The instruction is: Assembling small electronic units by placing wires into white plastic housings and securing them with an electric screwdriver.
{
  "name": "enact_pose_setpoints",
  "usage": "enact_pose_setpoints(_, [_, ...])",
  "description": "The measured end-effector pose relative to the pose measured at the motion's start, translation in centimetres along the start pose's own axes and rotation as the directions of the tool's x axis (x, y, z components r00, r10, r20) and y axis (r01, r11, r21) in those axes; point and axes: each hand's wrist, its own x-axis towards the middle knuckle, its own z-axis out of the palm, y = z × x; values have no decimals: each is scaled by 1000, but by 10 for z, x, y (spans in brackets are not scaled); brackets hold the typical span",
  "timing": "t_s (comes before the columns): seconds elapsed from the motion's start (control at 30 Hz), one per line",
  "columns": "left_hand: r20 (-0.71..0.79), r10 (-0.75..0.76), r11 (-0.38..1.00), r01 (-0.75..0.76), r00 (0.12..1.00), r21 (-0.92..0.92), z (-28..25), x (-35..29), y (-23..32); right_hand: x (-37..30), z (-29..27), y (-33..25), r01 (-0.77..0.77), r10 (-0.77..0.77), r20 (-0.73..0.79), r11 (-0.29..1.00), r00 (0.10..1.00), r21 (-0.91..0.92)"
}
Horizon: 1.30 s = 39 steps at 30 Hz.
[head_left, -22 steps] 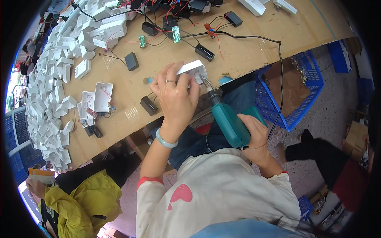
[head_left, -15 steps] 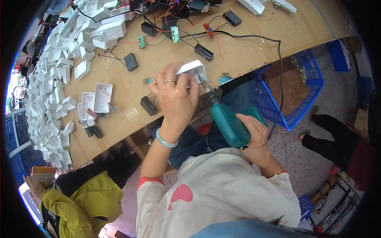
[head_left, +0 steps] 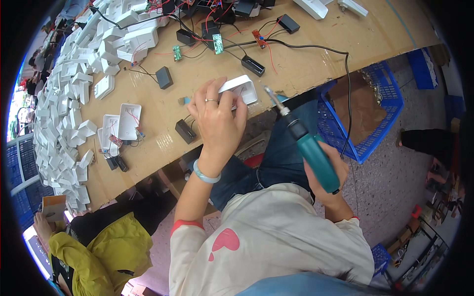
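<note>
My left hand (head_left: 217, 114) grips a small white plastic casing (head_left: 245, 91) at the table's near edge, its hollow side facing up. Thin wires show inside the casing, though my fingers cover its left part. In my right hand (head_left: 328, 170) is a teal soldering gun (head_left: 317, 160), held over my lap to the right of the casing. Its metal tip points up and left, apart from the casing. A black battery box (head_left: 185, 131) lies just left of my left wrist, and another, an open one (head_left: 253, 65), sits beyond the casing.
A large heap of white casings (head_left: 69, 118) covers the table's left side. Wired casings (head_left: 129, 122) lie nearer. Circuit boards (head_left: 217, 43), battery boxes and a black cord (head_left: 316, 46) spread across the back. A blue basket (head_left: 366, 143) stands right of the table. Another person in yellow (head_left: 111, 246) is at left.
My right hand has drawn the soldering gun back to the right, and its tip has left the casing. My left hand stays on the casing. At far right, a passer-by has moved away.
</note>
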Motion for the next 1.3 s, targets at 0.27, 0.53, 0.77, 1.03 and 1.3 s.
enact_pose_setpoints(0.27, [-10, 54, 992, -52, 999, 112, -6, -5, -1, 12, 1, 1, -63, 57, -107, 996, 993, -57])
enact_pose_setpoints(0.53, [65, -9, 978, -5, 998, 209, -27, -20, -28, 17, 16, -5, -35, 30, -110, 998, 994, -45])
enact_pose_setpoints(0.77, [-171, -248, 843, 300, 953, 447, -86, -59, -118, 18, 22, 2, -110, 109, -106, 994, 988, 1])
enact_pose_setpoints(1.03, [-320, -331, 548, 457, 888, 701, -124, -39, -170, 37, 24, -10, -29, 29, -33, 1000, 999, -2])
enact_pose_setpoints(1.3, [5, -779, 606, 755, 627, -252, -61, 153, -268, 32, 25, -11, -48, 50, -107, 999, 993, 18])
